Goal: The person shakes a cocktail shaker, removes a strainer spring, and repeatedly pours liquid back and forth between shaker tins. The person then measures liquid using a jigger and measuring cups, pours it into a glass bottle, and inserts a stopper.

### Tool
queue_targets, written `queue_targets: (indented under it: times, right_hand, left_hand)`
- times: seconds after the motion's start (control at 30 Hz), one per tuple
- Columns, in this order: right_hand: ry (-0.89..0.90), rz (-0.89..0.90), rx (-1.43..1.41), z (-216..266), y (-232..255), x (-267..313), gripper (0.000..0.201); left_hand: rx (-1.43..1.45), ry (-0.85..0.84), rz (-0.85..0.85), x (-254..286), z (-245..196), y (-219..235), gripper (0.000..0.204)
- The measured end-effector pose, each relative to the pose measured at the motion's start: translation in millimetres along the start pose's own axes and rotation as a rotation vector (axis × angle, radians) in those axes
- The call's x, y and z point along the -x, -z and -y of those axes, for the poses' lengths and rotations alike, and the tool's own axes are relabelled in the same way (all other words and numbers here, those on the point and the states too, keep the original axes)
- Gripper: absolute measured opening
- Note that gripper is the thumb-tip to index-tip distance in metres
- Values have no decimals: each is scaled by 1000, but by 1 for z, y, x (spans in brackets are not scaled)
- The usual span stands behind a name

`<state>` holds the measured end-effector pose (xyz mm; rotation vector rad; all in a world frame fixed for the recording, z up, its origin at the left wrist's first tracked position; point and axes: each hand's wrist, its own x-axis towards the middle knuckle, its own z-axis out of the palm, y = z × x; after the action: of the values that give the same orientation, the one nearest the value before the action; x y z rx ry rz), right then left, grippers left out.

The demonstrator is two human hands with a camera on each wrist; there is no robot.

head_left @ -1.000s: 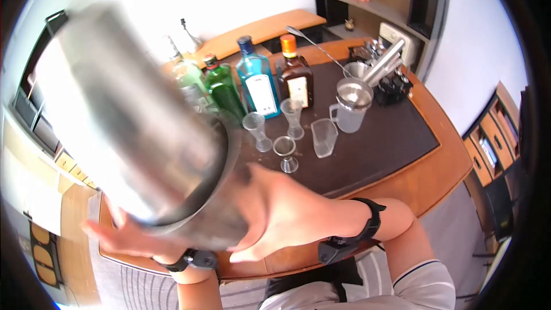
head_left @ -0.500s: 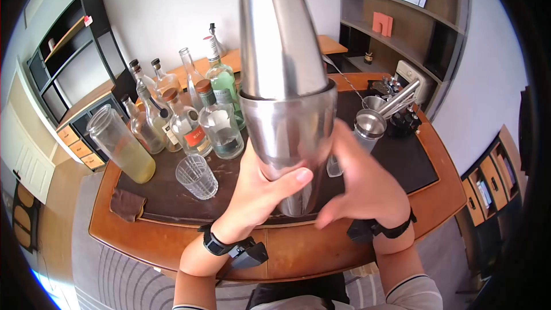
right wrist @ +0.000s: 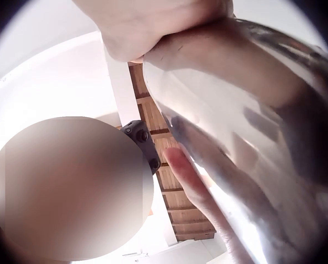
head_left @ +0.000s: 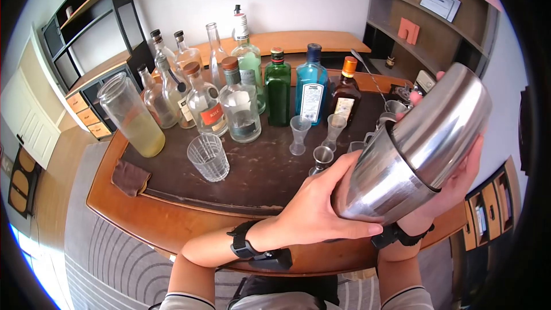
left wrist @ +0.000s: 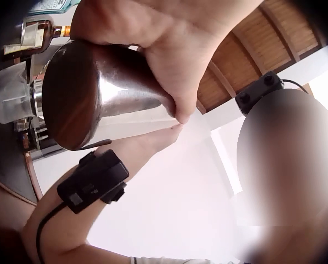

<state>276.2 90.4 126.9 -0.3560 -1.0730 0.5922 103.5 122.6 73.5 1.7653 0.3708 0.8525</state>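
Observation:
A two-piece metal cocktail shaker [head_left: 396,172] is raised above the right side of the table, tilted with its narrower upper tin [head_left: 445,123] toward the upper right. My left hand [head_left: 313,204] grips the wider lower tin near its base, thumb along the near side. From behind, my right hand [head_left: 462,178] holds the upper tin, fingers showing on both sides of it; its palm is hidden. In the left wrist view the lower tin's round base [left wrist: 70,96] faces the camera. Shiny metal [right wrist: 235,121] fills much of the right wrist view.
Several bottles, including a blue bottle [head_left: 311,89], stand along the back of the table [head_left: 252,186]. A cut glass [head_left: 208,159], a pitcher of yellowish liquid [head_left: 135,120] and a folded brown cloth [head_left: 131,178] are at left. Jiggers [head_left: 323,158] stand just beyond my left hand.
The shaker has gone from tilted at the left, through upright in the middle, to tilted at the right. My right hand, loose beside it half a second ago, now holds the upper tin.

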Motion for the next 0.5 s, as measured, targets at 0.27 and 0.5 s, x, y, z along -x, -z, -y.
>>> queue_targets:
  times: [0.27, 0.5]
  right_hand:
    - [18, 191, -111, 3, 9, -1, 74]
    - [-3, 293, -256, -1, 17, -3, 70]
  left_hand:
    - [467, 80, 44, -4, 7, -12, 121]
    - [182, -86, -54, 3, 15, -14, 106]
